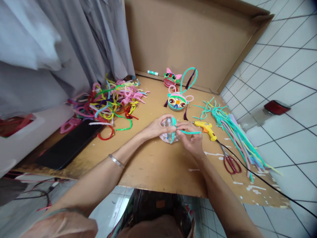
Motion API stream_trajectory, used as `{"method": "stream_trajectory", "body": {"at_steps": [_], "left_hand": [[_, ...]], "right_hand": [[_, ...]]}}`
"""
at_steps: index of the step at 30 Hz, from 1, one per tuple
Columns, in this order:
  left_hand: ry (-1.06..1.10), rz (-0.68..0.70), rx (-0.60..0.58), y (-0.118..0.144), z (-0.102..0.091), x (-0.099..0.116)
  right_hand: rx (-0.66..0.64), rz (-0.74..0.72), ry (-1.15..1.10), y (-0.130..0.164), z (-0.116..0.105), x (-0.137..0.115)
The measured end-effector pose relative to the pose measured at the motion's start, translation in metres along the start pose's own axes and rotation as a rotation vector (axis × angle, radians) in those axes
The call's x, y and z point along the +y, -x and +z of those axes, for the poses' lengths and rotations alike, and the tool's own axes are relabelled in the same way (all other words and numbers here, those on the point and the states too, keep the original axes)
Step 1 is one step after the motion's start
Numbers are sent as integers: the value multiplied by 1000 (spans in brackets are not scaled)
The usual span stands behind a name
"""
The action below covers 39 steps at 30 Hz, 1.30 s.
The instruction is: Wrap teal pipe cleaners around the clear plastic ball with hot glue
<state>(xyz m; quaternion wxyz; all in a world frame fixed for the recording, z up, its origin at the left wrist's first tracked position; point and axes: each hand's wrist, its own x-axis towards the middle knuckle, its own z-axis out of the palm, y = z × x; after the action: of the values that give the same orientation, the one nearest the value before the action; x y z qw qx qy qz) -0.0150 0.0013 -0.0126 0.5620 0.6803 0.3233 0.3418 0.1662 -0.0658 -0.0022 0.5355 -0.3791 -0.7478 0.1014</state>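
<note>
Holding 1 clear round pc. point(163, 137) mid-table point(151, 168); whether it touches the top, can't tell. My L hand point(158, 127): curled round the pc., thumb on its teal strip point(173, 121). My R hand point(192, 140): thumb & fingers pinched nr. the strip's loose end point(193, 133), which sticks out to the R. Done, by my est.: strip run over the pc. as a band, at least on the side showing. Left: loose end not yet laid flat; no ears, tassels or loop seen on this pc.; any eyes hidden or too small to tell. Behind, for ref.: 1 pink-eared face point(170, 79) & 1 teal-rimmed face point(177, 102), both apparently complete. At R, not in hand: yellow glue gun point(207, 127), red-handled scissors point(232, 164), bundled straight stems point(235, 134).
</note>
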Motion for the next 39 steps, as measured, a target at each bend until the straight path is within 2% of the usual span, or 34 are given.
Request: {"method": "stream_trajectory", "body": {"at_steps": [15,22,32,39], "left_hand": [[-66,10,60,0,2,1],[-95,130,103,0,2,1],[-161,203,86,1,1,4],[-212,205,54,1,0,3]], "right_hand": [[11,6,14,1,1,2],[14,-1,17,2,1,4],[9,35,2,1,0,2],[21,33,24,1,0,2]]}}
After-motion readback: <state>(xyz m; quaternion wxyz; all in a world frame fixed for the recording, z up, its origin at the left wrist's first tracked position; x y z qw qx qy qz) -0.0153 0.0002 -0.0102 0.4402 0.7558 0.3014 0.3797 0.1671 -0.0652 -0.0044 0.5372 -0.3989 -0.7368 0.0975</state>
